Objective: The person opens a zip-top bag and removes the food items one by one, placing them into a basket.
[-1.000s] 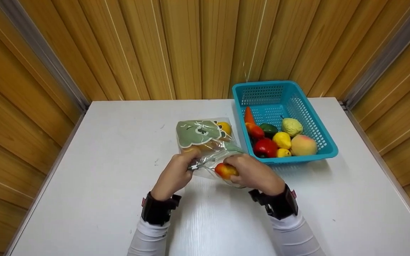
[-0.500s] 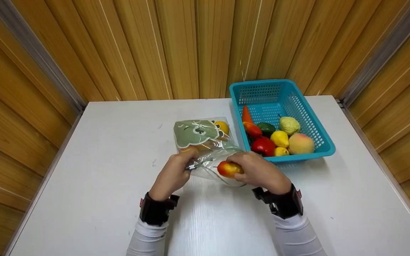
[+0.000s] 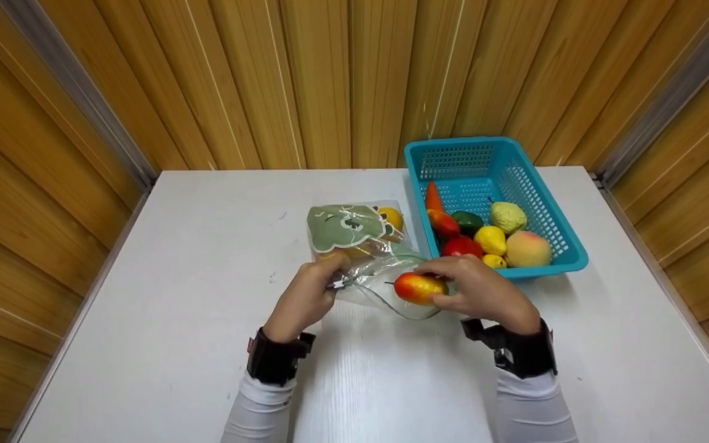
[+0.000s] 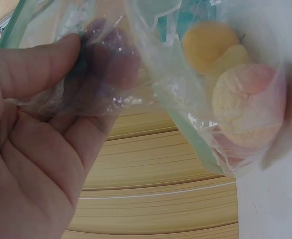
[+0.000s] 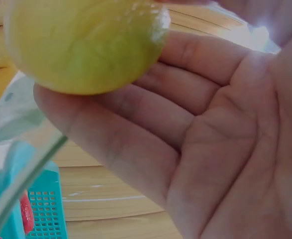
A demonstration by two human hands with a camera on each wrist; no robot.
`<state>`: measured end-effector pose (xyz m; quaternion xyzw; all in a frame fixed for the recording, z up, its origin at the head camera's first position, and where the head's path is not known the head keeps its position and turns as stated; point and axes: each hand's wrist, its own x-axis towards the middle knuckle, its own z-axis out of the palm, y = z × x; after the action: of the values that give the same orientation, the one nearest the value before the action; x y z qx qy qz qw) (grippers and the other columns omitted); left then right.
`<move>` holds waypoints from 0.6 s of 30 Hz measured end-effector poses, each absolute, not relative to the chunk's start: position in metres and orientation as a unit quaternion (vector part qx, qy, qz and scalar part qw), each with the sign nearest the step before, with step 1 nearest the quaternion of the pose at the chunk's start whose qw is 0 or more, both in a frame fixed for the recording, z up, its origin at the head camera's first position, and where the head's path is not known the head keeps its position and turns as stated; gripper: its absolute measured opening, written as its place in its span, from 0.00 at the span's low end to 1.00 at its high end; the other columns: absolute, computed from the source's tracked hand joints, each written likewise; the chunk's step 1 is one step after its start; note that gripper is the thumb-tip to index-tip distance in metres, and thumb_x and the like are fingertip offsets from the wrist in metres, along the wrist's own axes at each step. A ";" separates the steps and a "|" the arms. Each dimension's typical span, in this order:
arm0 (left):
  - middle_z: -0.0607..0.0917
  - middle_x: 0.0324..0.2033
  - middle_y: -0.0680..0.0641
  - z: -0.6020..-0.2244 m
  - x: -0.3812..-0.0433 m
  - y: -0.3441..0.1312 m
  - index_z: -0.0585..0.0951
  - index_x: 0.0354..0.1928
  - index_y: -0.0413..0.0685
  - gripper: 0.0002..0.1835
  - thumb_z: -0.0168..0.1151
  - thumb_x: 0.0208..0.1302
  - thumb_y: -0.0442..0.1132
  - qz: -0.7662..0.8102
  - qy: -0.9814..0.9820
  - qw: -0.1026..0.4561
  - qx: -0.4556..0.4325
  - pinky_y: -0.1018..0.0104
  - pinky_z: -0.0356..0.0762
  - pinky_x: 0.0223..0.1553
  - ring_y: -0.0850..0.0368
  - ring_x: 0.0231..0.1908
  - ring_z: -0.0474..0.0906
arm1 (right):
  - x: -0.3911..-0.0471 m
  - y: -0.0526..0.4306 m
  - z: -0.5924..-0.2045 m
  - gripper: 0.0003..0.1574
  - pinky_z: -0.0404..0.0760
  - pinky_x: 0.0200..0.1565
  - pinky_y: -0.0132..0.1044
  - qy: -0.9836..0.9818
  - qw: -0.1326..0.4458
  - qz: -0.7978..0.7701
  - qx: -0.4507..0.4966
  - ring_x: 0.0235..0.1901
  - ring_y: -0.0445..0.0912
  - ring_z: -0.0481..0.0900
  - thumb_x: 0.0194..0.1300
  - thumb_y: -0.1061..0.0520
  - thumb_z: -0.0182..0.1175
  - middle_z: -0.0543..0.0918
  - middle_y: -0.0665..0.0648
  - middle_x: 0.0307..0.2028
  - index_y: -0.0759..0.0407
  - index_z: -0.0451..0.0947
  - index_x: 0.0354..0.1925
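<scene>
My left hand (image 3: 308, 294) pinches the edge of a clear plastic bag (image 3: 370, 271) with a green cartoon animal face, close to a small white zip piece. Several fruits lie inside the bag, among them a yellow-orange one (image 4: 210, 45) and a pale pink-and-cream one (image 4: 247, 102) in the left wrist view. A dark red rounded shape (image 4: 111, 55) shows through the plastic beside my left thumb. My right hand (image 3: 484, 292) holds a red-and-yellow mango (image 3: 419, 288) between thumb and fingers, overlapping the bag's mouth in the head view. Its yellow-green side fills the right wrist view's top.
A blue perforated basket (image 3: 554, 221) stands on the white table (image 3: 207, 246) to the right of the bag. It holds a carrot (image 3: 432, 197), a peach (image 3: 528, 249), a yellow lemon-like fruit (image 3: 490, 240) and several others. Wood-patterned panels (image 3: 317, 80) enclose the table's back and sides.
My right hand has moved right and slightly up with the mango, away from my left hand, and more of the mango shows. My left hand keeps its grip on the bag.
</scene>
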<state>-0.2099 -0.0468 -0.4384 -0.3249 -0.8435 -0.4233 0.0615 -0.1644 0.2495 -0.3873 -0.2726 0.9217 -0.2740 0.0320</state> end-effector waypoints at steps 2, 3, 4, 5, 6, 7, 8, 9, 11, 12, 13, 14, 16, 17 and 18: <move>0.81 0.31 0.52 -0.439 -0.210 -0.047 0.80 0.36 0.45 0.23 0.52 0.46 0.11 -0.423 -0.844 0.061 -0.325 0.61 0.79 0.36 0.58 0.33 0.75 | -0.163 0.253 -0.385 0.25 0.84 0.51 0.50 0.919 0.037 -0.285 -0.269 0.46 0.53 0.82 0.64 0.63 0.66 0.87 0.60 0.54 0.63 0.81 0.60; 0.80 0.31 0.52 -0.438 -0.210 -0.047 0.79 0.36 0.45 0.23 0.52 0.46 0.11 -0.422 -0.844 0.062 -0.326 0.62 0.78 0.36 0.58 0.33 0.75 | -0.162 0.255 -0.384 0.26 0.84 0.51 0.50 0.918 0.039 -0.291 -0.266 0.47 0.53 0.82 0.64 0.62 0.66 0.86 0.60 0.54 0.63 0.81 0.61; 0.80 0.31 0.53 -0.438 -0.210 -0.047 0.79 0.35 0.45 0.23 0.51 0.46 0.11 -0.422 -0.844 0.062 -0.326 0.62 0.77 0.36 0.58 0.33 0.75 | -0.161 0.257 -0.383 0.26 0.84 0.52 0.50 0.917 0.040 -0.298 -0.262 0.47 0.52 0.82 0.64 0.62 0.66 0.86 0.60 0.55 0.63 0.81 0.61; 0.79 0.31 0.53 -0.438 -0.210 -0.047 0.79 0.35 0.45 0.22 0.51 0.47 0.12 -0.421 -0.844 0.063 -0.326 0.62 0.77 0.36 0.59 0.33 0.74 | -0.160 0.259 -0.381 0.27 0.84 0.52 0.50 0.915 0.038 -0.305 -0.260 0.48 0.52 0.82 0.64 0.63 0.67 0.86 0.59 0.55 0.62 0.81 0.62; 0.79 0.31 0.53 -0.438 -0.210 -0.047 0.79 0.35 0.45 0.22 0.51 0.47 0.12 -0.420 -0.844 0.064 -0.327 0.63 0.77 0.36 0.59 0.32 0.74 | -0.159 0.261 -0.380 0.27 0.84 0.52 0.49 0.914 0.033 -0.311 -0.259 0.48 0.51 0.82 0.64 0.63 0.67 0.87 0.59 0.55 0.62 0.81 0.62; 0.80 0.31 0.53 -0.438 -0.210 -0.047 0.79 0.35 0.45 0.22 0.51 0.47 0.12 -0.419 -0.844 0.066 -0.327 0.63 0.77 0.35 0.59 0.32 0.74 | -0.158 0.263 -0.379 0.27 0.84 0.52 0.48 0.913 0.026 -0.315 -0.259 0.48 0.51 0.82 0.64 0.62 0.67 0.87 0.58 0.54 0.62 0.81 0.62; 0.80 0.31 0.53 -0.438 -0.210 -0.047 0.79 0.35 0.45 0.22 0.52 0.48 0.12 -0.418 -0.845 0.068 -0.327 0.63 0.76 0.35 0.59 0.32 0.74 | -0.157 0.265 -0.378 0.27 0.83 0.53 0.46 0.911 0.018 -0.321 -0.260 0.48 0.51 0.82 0.64 0.62 0.67 0.87 0.58 0.54 0.61 0.81 0.61; 0.80 0.30 0.53 -0.438 -0.210 -0.046 0.79 0.35 0.45 0.21 0.52 0.48 0.12 -0.417 -0.845 0.070 -0.327 0.63 0.76 0.35 0.59 0.32 0.74 | -0.156 0.267 -0.377 0.26 0.83 0.53 0.45 0.907 0.011 -0.330 -0.260 0.48 0.51 0.82 0.64 0.63 0.68 0.87 0.58 0.54 0.61 0.81 0.61; 0.80 0.30 0.53 -0.438 -0.210 -0.046 0.79 0.35 0.46 0.21 0.52 0.48 0.12 -0.417 -0.845 0.070 -0.327 0.63 0.76 0.35 0.59 0.32 0.74 | -0.155 0.271 -0.376 0.26 0.83 0.54 0.39 0.901 -0.003 -0.348 -0.259 0.49 0.52 0.83 0.64 0.64 0.68 0.87 0.57 0.54 0.60 0.82 0.60; 0.80 0.31 0.53 -0.438 -0.210 -0.046 0.79 0.35 0.46 0.21 0.52 0.48 0.12 -0.418 -0.845 0.070 -0.327 0.63 0.76 0.36 0.59 0.32 0.74 | -0.154 0.273 -0.376 0.25 0.82 0.54 0.36 0.899 -0.007 -0.356 -0.256 0.50 0.52 0.83 0.64 0.64 0.68 0.87 0.57 0.54 0.59 0.82 0.60; 0.81 0.31 0.53 -0.438 -0.210 -0.046 0.79 0.35 0.46 0.21 0.52 0.48 0.12 -0.418 -0.844 0.069 -0.327 0.62 0.77 0.36 0.59 0.33 0.74 | -0.154 0.275 -0.375 0.25 0.81 0.54 0.33 0.896 -0.011 -0.365 -0.252 0.50 0.52 0.83 0.64 0.64 0.68 0.87 0.57 0.54 0.59 0.82 0.60; 0.81 0.32 0.52 -0.437 -0.210 -0.046 0.79 0.36 0.46 0.22 0.52 0.48 0.12 -0.420 -0.844 0.067 -0.327 0.62 0.77 0.36 0.59 0.33 0.75 | -0.154 0.277 -0.375 0.25 0.80 0.54 0.31 0.892 -0.014 -0.377 -0.249 0.50 0.52 0.83 0.64 0.65 0.69 0.87 0.57 0.54 0.59 0.82 0.60; 0.82 0.32 0.52 -0.437 -0.209 -0.047 0.80 0.36 0.45 0.22 0.51 0.48 0.12 -0.421 -0.843 0.064 -0.327 0.61 0.78 0.37 0.58 0.34 0.75 | -0.153 0.280 -0.376 0.25 0.78 0.54 0.28 0.888 -0.024 -0.390 -0.243 0.50 0.52 0.84 0.64 0.65 0.69 0.87 0.56 0.54 0.58 0.83 0.60; 0.82 0.33 0.52 -0.437 -0.209 -0.047 0.80 0.36 0.45 0.22 0.52 0.48 0.12 -0.422 -0.843 0.062 -0.327 0.60 0.79 0.37 0.58 0.34 0.76 | -0.153 0.281 -0.376 0.25 0.78 0.53 0.27 0.887 -0.028 -0.393 -0.240 0.50 0.52 0.84 0.64 0.65 0.69 0.87 0.56 0.54 0.58 0.83 0.60; 0.82 0.33 0.51 -0.437 -0.209 -0.047 0.80 0.37 0.44 0.22 0.52 0.48 0.12 -0.422 -0.844 0.060 -0.327 0.60 0.79 0.37 0.58 0.34 0.76 | -0.154 0.283 -0.377 0.25 0.78 0.53 0.27 0.886 -0.034 -0.396 -0.238 0.49 0.51 0.84 0.64 0.65 0.69 0.87 0.56 0.53 0.58 0.83 0.60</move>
<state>-0.2089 -0.0469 -0.4369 -0.3265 -0.8438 -0.4217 0.0605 -0.1538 0.2826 -0.3771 -0.2381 0.8863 -0.3957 -0.0339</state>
